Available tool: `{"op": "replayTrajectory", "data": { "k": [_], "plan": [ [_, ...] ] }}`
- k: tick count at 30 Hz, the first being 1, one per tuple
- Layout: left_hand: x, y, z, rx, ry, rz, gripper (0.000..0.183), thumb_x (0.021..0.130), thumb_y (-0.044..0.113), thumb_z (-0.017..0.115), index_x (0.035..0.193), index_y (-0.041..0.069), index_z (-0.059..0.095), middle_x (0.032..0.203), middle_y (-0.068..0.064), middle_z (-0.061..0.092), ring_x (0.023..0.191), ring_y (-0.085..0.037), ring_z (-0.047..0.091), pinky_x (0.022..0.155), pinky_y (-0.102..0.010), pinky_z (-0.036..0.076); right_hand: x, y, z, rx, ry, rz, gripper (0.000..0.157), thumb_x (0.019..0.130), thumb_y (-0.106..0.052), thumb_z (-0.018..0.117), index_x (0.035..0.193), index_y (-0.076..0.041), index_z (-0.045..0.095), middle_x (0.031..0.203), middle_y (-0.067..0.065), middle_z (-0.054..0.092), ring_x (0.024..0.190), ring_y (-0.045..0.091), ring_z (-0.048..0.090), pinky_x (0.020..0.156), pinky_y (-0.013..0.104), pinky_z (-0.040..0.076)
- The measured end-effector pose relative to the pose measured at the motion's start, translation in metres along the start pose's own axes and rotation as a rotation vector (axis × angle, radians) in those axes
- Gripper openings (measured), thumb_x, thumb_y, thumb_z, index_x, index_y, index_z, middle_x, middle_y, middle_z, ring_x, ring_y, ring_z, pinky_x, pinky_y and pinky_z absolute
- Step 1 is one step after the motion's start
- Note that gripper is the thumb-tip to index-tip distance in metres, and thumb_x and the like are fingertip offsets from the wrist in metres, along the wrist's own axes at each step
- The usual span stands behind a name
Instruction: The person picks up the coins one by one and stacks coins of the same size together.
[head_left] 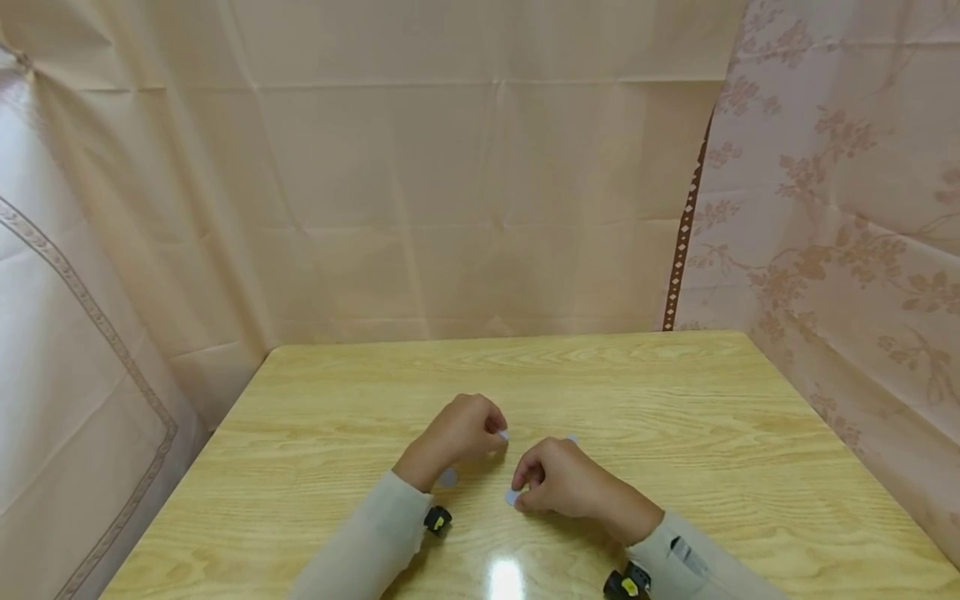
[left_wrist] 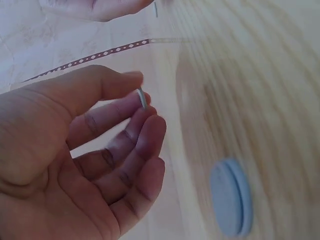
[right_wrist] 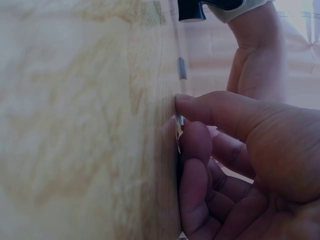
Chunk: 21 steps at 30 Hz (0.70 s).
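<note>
My left hand point(head_left: 460, 429) pinches a small pale blue-grey disc point(head_left: 503, 434) between thumb and fingertips. Seen edge-on in the left wrist view, that disc point(left_wrist: 142, 98) is thin, and the other fingers curl loosely below it. Low at the tabletop, my right hand point(head_left: 564, 482) pinches another pale disc point(head_left: 512, 497) by its edge, with fingertips right at the wood. Beside the left wrist lies a third spot of discs point(head_left: 447, 477); the left wrist view shows two of them stacked point(left_wrist: 231, 197), one on the other.
One more pale piece point(head_left: 572, 438) peeks out behind the right hand, mostly hidden. Under everything is a light wood-grain table point(head_left: 315, 400). Beige cloth point(head_left: 450, 208) hangs behind its far edge, and patterned cloth point(head_left: 847, 250) hangs at the right. Black wrist devices point(head_left: 438, 521) sit at both sleeves.
</note>
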<state>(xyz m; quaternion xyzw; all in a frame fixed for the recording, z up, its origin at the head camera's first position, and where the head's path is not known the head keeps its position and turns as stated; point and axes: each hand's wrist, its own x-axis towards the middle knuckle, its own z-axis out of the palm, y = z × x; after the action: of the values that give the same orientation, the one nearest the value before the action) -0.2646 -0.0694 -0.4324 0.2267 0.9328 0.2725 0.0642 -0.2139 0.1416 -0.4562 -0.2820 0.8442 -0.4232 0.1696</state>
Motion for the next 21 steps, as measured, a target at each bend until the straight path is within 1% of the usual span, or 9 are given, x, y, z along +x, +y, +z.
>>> {"op": "replayTrajectory", "data": {
  "k": [4, 7, 10, 15, 21],
  "plan": [
    [-0.006, -0.001, -0.003, -0.023, -0.006, 0.033, 0.014, 0.093, 0.02, 0.077, 0.105, 0.014, 0.08, 0.099, 0.002, 0.077, 0.086, -0.01, 0.069, 0.075, -0.027, 0.057, 0.0, -0.001, -0.001, -0.001, 0.001, -0.008, 0.007, 0.085, -0.008, 0.083, 0.089, -0.009, 0.077, 0.062, -0.001, 0.063, 0.049, 0.004, 0.05, 0.047, 0.015, 0.041],
    [-0.011, -0.002, -0.005, -0.03, -0.009, 0.058, 0.016, 0.095, 0.02, 0.075, 0.109, 0.013, 0.08, 0.097, 0.002, 0.077, 0.081, -0.007, 0.068, 0.07, -0.025, 0.056, 0.001, -0.001, -0.001, -0.001, 0.001, -0.006, 0.007, 0.085, -0.008, 0.083, 0.088, -0.009, 0.077, 0.062, -0.001, 0.063, 0.049, 0.004, 0.049, 0.047, 0.016, 0.04],
    [-0.015, -0.002, -0.006, -0.023, -0.002, 0.085, 0.017, 0.096, 0.02, 0.075, 0.11, 0.011, 0.08, 0.096, 0.001, 0.078, 0.077, -0.005, 0.069, 0.069, -0.023, 0.056, 0.001, 0.0, -0.001, -0.005, 0.004, -0.005, 0.007, 0.084, -0.009, 0.083, 0.088, -0.009, 0.077, 0.062, -0.002, 0.063, 0.049, 0.004, 0.049, 0.047, 0.016, 0.04],
    [-0.02, -0.003, -0.005, -0.021, 0.02, 0.112, 0.017, 0.095, 0.021, 0.076, 0.106, 0.008, 0.08, 0.095, 0.001, 0.08, 0.077, -0.002, 0.071, 0.071, -0.021, 0.057, 0.001, 0.002, 0.0, -0.009, 0.002, -0.013, 0.008, 0.084, -0.009, 0.083, 0.089, -0.009, 0.077, 0.061, -0.002, 0.062, 0.048, 0.004, 0.048, 0.046, 0.015, 0.039],
    [-0.025, 0.0, -0.004, -0.037, 0.033, 0.142, 0.016, 0.092, 0.018, 0.079, 0.102, 0.006, 0.081, 0.094, -0.001, 0.08, 0.078, -0.003, 0.072, 0.07, -0.017, 0.056, 0.0, 0.001, 0.0, -0.004, 0.002, -0.014, 0.008, 0.084, -0.009, 0.083, 0.089, -0.009, 0.077, 0.061, -0.002, 0.062, 0.048, 0.004, 0.048, 0.046, 0.014, 0.039]
  ]
}}
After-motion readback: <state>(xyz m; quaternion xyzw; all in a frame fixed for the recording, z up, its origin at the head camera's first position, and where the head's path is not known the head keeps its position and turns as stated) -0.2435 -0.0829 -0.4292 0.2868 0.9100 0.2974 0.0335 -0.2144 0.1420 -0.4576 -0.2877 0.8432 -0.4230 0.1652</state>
